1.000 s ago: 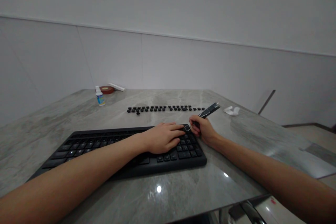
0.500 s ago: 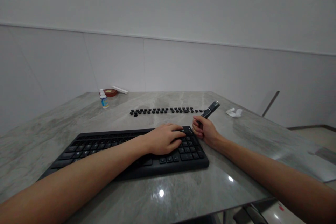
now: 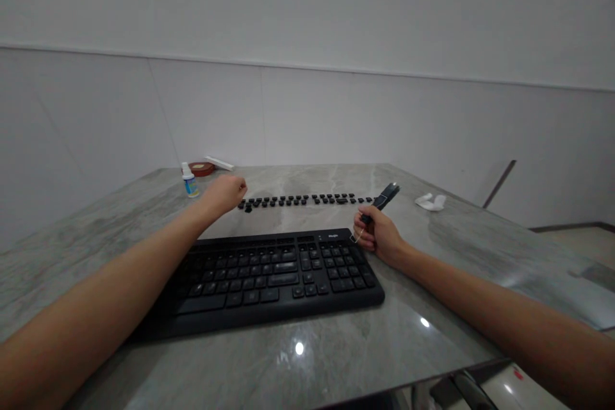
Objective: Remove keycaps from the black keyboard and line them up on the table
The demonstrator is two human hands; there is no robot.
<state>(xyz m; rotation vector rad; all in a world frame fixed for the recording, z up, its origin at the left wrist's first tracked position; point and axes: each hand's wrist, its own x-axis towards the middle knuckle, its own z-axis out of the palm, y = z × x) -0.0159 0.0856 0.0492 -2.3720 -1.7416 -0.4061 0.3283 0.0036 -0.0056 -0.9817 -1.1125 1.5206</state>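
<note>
A black keyboard lies across the near part of the table. Beyond it, several loose black keycaps stand in two rows. My left hand is closed near the left end of these rows, its fingertips mostly turned out of sight; I cannot make out what they pinch. Closed around a black keycap puller, my right hand rests by the keyboard's top right corner. The puller's thin wire end points down beside the number pad, and its other end tilts up to the right.
A small white spray bottle stands at the back left, before a reddish-brown case and a white strip. Crumpled white tissue lies on the right. The marble-patterned table ends at a near edge on the lower right.
My left hand has gone from the keyboard's number pad, forward and left, to the left end of the keycap rows, its fingers now curled. My right hand stays almost still with the keycap puller.
</note>
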